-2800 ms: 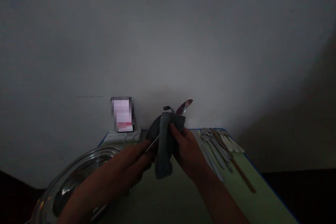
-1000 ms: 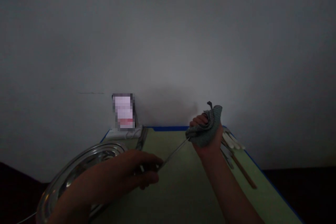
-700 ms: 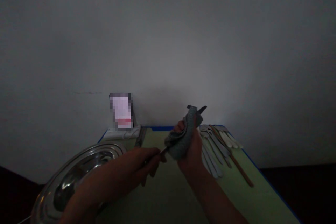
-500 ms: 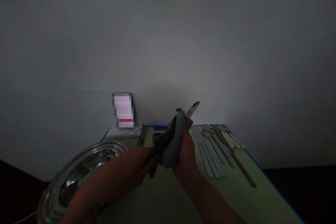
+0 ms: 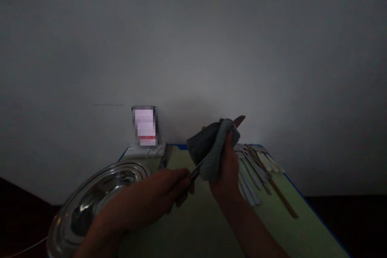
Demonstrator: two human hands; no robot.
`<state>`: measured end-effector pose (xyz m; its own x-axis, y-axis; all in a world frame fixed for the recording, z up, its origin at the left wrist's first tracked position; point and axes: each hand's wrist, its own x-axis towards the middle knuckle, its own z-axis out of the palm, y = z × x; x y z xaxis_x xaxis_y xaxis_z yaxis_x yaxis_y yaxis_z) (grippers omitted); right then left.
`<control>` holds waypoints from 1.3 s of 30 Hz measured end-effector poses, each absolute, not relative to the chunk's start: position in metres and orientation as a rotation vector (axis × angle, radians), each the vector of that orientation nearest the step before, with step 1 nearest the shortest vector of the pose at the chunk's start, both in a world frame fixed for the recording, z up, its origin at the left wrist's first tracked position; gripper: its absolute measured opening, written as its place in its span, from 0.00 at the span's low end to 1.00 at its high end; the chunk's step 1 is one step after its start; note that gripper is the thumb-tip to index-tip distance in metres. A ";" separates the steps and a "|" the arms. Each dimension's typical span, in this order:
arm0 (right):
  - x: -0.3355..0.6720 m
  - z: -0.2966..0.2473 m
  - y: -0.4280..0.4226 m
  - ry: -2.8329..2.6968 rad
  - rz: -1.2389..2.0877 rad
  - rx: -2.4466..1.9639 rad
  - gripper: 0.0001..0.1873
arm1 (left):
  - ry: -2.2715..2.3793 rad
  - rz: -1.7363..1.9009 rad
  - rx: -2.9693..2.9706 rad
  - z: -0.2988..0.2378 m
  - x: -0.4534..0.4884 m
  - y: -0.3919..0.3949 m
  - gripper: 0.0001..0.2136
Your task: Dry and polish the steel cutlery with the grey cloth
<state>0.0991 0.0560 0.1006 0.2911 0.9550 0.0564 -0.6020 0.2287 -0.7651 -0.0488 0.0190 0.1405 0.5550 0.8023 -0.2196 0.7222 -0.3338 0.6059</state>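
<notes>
I see a knife [image 5: 240, 121] slanting above the desk [image 5: 196, 225], tip up and rightward. My left hand [image 5: 169, 189] has its grip closed round the handle; my right hand [image 5: 226, 171] clasps a grey cloth [image 5: 213, 161] folded about the blade. Cutlery [image 5: 251, 174] lies right, a shiny basin [image 5: 86, 211] left.

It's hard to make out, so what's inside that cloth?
A knife: its tip pokes out beyond the cloth, and the left hand grips its near end. The stretch between is mostly hidden by the cloth in the right hand.
</notes>
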 end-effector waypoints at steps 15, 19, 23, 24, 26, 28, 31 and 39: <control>0.128 0.093 0.078 -0.570 1.036 -0.766 0.26 | 1.247 0.119 2.156 0.150 -0.060 0.012 0.18; 0.142 0.097 0.081 -0.617 0.929 -0.781 0.26 | 1.248 0.143 2.152 0.152 -0.066 0.010 0.17; 0.118 0.099 0.066 -0.615 0.915 -0.962 0.27 | 1.308 0.147 2.222 0.139 -0.057 0.015 0.17; 0.109 0.098 0.061 -0.620 0.957 -1.025 0.27 | 1.326 0.183 2.239 0.135 -0.054 0.017 0.17; 0.094 0.095 0.055 -0.626 1.062 -1.061 0.27 | 1.312 0.242 2.259 0.128 -0.049 0.022 0.15; 0.085 0.090 0.053 -0.642 1.136 -1.032 0.28 | 1.302 0.347 2.296 0.123 -0.046 0.027 0.11; 0.085 0.084 0.058 -0.683 1.173 -1.035 0.30 | 1.283 0.375 2.261 0.120 -0.045 0.033 0.13; 0.125 0.092 0.067 -1.391 1.157 -1.129 0.27 | 1.539 0.722 2.174 0.135 -0.061 0.034 0.14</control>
<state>0.1245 0.0675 0.0919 -0.1027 0.9884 0.1116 0.0702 0.1191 -0.9904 -0.0614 0.0337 0.1347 0.2683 0.9445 0.1895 0.7493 -0.3283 0.5751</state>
